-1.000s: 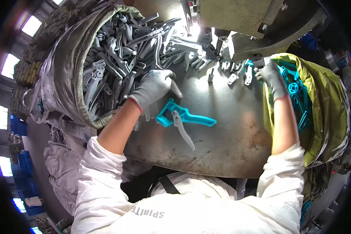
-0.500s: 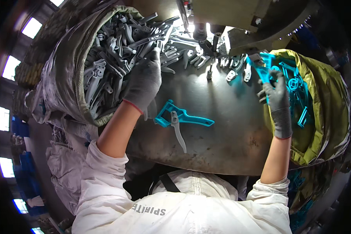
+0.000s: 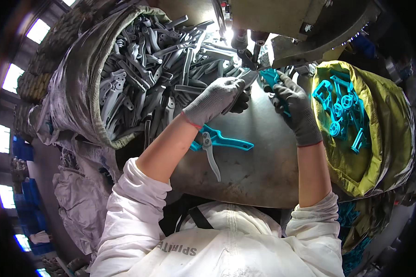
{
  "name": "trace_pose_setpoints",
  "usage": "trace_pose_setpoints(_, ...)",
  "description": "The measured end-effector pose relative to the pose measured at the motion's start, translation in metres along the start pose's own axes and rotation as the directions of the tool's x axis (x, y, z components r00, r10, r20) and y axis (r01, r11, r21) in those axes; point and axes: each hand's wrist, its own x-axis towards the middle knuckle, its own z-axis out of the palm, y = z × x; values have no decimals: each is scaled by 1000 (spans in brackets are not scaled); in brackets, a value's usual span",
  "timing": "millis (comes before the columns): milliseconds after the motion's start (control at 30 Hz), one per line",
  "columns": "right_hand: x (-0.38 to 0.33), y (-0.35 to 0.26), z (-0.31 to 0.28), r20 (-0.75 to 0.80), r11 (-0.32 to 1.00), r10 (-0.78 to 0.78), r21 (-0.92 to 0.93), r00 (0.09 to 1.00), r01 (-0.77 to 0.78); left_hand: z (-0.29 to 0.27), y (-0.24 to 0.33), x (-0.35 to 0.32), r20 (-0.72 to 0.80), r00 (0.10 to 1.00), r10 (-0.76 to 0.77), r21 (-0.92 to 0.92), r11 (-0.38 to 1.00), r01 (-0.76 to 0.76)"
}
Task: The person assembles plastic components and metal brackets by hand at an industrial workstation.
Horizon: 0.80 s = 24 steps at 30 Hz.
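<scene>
My left hand (image 3: 216,98), in a grey knitted glove, is closed around a grey lever (image 3: 248,78), whose end sticks out past the fingertips. In my right hand (image 3: 296,104), gloved alike, is a turquoise handle (image 3: 269,77), partly hidden by the fingers. The two pieces come close together below the machine's tool head (image 3: 240,41); whether they touch I cannot tell. On the metal table, beside my left wrist, lies another turquoise handle (image 3: 233,142) with a grey lever (image 3: 211,157) joined to it. My left forearm hides part of it.
To the left, a woven sack (image 3: 76,92) on its side spills many grey levers (image 3: 141,64) across the back of the metal table (image 3: 263,171). A yellow-green sack (image 3: 383,120) with turquoise handles (image 3: 342,104) stands open at the right. Machine housing (image 3: 282,23) overhangs the far side.
My left hand has moved right from the lever pile, bringing a grey lever. My right hand has come left from the yellow-green sack with a turquoise handle. Both hands are now near each other.
</scene>
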Motion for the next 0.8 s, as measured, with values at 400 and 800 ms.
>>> trace_pose_setpoints(400, -2, 6, 23, -22, 973, -23, -229, 999, 17, -19, 1, 13, 38, 997, -62, 90, 994, 59)
trace_pose_setpoints(800, -5, -7, 16, -93, 971, 27, -232, 995, -49, -14, 3, 6, 87, 996, 5, 16, 1000, -7)
